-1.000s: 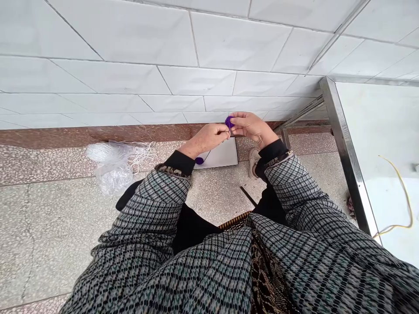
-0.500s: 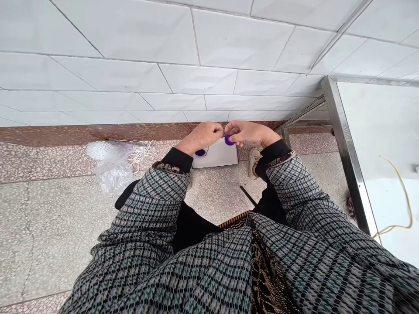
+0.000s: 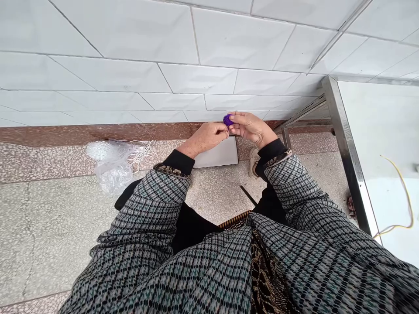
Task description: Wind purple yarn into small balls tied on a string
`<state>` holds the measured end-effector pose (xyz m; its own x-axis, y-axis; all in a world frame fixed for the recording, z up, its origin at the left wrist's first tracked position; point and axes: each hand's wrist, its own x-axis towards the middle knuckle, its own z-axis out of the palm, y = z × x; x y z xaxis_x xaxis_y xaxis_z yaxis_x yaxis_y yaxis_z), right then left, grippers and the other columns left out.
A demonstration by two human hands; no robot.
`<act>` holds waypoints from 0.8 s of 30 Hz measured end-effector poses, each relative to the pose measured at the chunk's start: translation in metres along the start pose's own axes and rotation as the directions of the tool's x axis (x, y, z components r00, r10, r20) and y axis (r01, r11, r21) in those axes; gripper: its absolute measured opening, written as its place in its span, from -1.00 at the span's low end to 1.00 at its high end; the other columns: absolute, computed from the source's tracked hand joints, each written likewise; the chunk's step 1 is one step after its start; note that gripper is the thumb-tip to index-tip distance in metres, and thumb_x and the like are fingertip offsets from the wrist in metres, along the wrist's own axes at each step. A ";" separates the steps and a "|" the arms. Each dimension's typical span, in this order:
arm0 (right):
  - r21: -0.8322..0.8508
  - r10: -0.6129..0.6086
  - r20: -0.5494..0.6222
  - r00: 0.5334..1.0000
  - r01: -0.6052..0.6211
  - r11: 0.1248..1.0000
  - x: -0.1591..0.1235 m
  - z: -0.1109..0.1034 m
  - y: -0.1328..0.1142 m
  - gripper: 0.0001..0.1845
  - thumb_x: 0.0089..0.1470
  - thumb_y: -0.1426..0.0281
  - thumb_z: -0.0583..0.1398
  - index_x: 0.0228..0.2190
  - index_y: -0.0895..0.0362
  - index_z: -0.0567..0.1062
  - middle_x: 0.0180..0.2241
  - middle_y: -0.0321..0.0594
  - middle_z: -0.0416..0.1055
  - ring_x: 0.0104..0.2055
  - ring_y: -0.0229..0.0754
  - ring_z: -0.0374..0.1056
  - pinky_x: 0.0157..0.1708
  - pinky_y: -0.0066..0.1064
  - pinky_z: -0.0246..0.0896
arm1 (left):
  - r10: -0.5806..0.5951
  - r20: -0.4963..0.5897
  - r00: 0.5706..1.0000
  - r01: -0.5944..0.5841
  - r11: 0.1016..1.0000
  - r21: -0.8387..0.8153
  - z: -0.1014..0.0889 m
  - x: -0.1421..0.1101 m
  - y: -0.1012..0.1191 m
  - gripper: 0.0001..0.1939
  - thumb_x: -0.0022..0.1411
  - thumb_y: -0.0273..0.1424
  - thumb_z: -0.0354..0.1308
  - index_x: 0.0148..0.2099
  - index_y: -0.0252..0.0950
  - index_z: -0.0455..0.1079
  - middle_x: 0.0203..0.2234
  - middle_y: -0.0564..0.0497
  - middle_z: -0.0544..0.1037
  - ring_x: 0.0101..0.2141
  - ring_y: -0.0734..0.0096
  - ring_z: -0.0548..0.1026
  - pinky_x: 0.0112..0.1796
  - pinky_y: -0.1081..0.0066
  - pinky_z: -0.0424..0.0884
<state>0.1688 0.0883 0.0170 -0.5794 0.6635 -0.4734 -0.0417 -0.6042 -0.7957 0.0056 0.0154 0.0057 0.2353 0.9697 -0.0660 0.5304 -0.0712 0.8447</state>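
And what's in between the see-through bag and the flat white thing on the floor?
In the head view, going from the see-through bag to the flat white thing, there are white strings, speckled floor, then a black cuff.

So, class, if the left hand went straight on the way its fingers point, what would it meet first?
Most likely the fingertips of the right hand, just below the purple ball it holds; the left hand looks almost there, though the depth between them is unclear.
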 end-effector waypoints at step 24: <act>-0.157 -0.114 -0.110 0.987 0.096 0.983 0.004 -0.003 -0.002 -0.87 0.16 0.56 0.25 -0.34 0.19 0.37 -0.57 -0.41 0.36 -0.61 -0.46 0.26 -0.53 -0.64 0.27 | 0.000 0.077 0.997 -0.003 0.999 0.034 0.001 0.000 0.000 -0.78 0.19 -0.40 0.01 -0.35 -0.34 0.46 -0.54 0.06 0.45 -0.52 0.51 0.34 -0.40 0.47 0.25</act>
<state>0.1694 0.0934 0.0154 -0.4781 0.7723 -0.4183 0.0313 -0.4609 -0.8869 0.0068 0.0149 0.0054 0.2979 0.9486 -0.1066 0.5571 -0.0821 0.8263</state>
